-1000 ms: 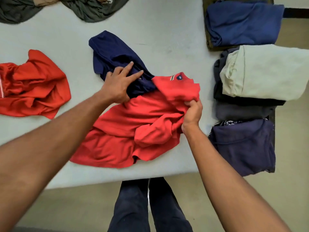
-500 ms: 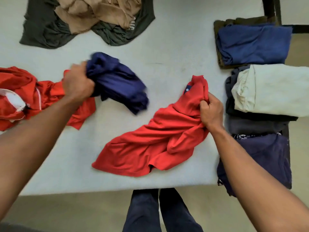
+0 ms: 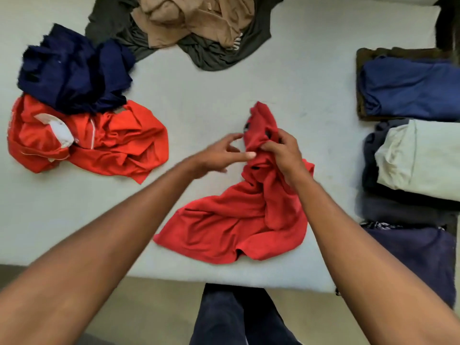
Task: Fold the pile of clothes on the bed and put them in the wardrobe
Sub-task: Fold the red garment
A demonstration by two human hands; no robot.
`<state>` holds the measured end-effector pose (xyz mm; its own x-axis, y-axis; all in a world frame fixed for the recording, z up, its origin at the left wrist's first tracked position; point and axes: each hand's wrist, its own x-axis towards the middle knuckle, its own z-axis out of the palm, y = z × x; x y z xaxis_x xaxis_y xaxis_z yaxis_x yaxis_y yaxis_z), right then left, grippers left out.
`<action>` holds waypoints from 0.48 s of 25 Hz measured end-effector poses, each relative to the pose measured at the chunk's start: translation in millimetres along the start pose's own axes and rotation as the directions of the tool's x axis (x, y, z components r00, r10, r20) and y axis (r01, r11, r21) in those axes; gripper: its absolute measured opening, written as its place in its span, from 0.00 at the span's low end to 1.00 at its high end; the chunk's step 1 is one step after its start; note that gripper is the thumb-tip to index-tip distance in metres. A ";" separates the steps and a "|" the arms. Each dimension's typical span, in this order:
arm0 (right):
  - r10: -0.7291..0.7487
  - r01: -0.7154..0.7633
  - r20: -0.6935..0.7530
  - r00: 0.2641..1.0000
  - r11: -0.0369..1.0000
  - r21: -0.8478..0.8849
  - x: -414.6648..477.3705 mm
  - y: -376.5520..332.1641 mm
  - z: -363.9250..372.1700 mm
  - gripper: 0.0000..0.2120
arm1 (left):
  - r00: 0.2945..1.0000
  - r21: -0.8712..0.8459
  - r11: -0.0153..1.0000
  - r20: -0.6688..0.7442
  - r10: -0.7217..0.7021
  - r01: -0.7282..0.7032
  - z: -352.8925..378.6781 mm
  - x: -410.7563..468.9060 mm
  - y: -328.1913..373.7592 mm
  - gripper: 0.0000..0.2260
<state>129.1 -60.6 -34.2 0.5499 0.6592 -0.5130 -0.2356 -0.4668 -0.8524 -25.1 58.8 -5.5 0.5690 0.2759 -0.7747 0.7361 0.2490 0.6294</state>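
Head view

- Red shirt (image 3: 231, 220): centre of the frame, near the lower edge of the bed (image 3: 199, 95). Its upper end is bunched and lifted, while its lower body lies crumpled on the sheet. This is the piece I am working on.
- Right hand (image 3: 283, 150): fingers curled round the bunched upper end of the red shirt, gripping it just right of centre.
- Left hand (image 3: 219, 155): fingers straight and parted, reaching for the same bunch. It is blurred, so I cannot tell whether the fingertips touch the cloth.
- Navy garment (image 3: 72, 73): unfolded heap at upper left, lying partly on the orange-red garment (image 3: 112, 143).
- Tan garment (image 3: 194, 18): top centre, lying on a dark olive garment (image 3: 224, 53). Both are unfolded.
- Folded items, right edge: blue piece (image 3: 410, 88), pale piece (image 3: 420, 155) and dark purple piece (image 3: 418, 257), in a column from top to bottom.
- My judgement of the step: opening out the red shirt before folding it.
- How to do it well: find the two shoulder seams, one in each hand, and pull them well apart. Shake once so the body hangs free, then lay it flat on bare sheet, away from the folded column. Smooth out the creases before the first fold.
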 end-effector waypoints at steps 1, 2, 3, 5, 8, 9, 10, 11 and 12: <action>0.032 -0.035 0.055 0.998 0.998 0.046 1.8 -3.9 2.7 0.09 | 0.998 -0.122 0.992 0.056 -0.016 0.023 27.5 0.0 4.1 0.30; 0.065 -0.073 0.099 0.993 0.994 0.081 0.6 -6.2 3.2 0.10 | 1.000 -0.233 0.972 0.025 -0.010 0.016 50.6 2.4 3.0 0.32; 0.090 -0.107 0.141 0.986 0.988 0.115 -1.2 -6.1 1.6 0.12 | 0.998 -0.340 0.940 -0.062 0.005 -0.026 69.2 6.1 -0.5 0.36; 0.112 -0.148 0.213 0.971 0.976 0.161 -8.6 -7.2 -4.6 0.19 | 0.969 -0.480 0.872 -0.246 -0.024 -0.100 87.4 13.0 -5.9 0.42; 0.116 -0.154 0.283 0.952 0.981 0.115 -17.3 -12.4 -22.4 0.15 | 0.918 -0.509 0.851 -0.384 -0.093 -0.127 97.0 11.2 2.2 0.33; 0.123 -0.161 0.273 0.954 0.980 0.121 -22.0 -18.7 -28.7 0.14 | 0.906 -0.480 0.865 -0.416 -0.077 -0.147 98.1 8.6 4.9 0.28; 0.120 -0.160 0.243 0.963 0.975 0.154 -25.3 -24.4 -34.4 0.12 | 0.894 -0.454 0.876 -0.444 -0.062 -0.165 97.2 5.1 9.0 0.25; 0.115 -0.154 0.195 0.974 0.968 0.199 -27.5 -27.6 -39.7 0.11 | 0.879 -0.445 0.879 -0.472 -0.069 -0.170 93.9 2.4 12.5 0.23; 0.116 -0.145 0.134 0.984 0.960 0.238 -29.1 -29.1 -45.5 0.10 | 0.864 -0.473 0.865 -0.492 -0.103 -0.166 90.2 -0.4 17.0 0.22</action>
<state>156.5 -93.0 10.2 0.4066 0.6739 -0.6169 -0.4971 -0.4034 -0.7682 20.2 -20.8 0.0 0.2360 0.6698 -0.7040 0.3690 0.6084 0.7026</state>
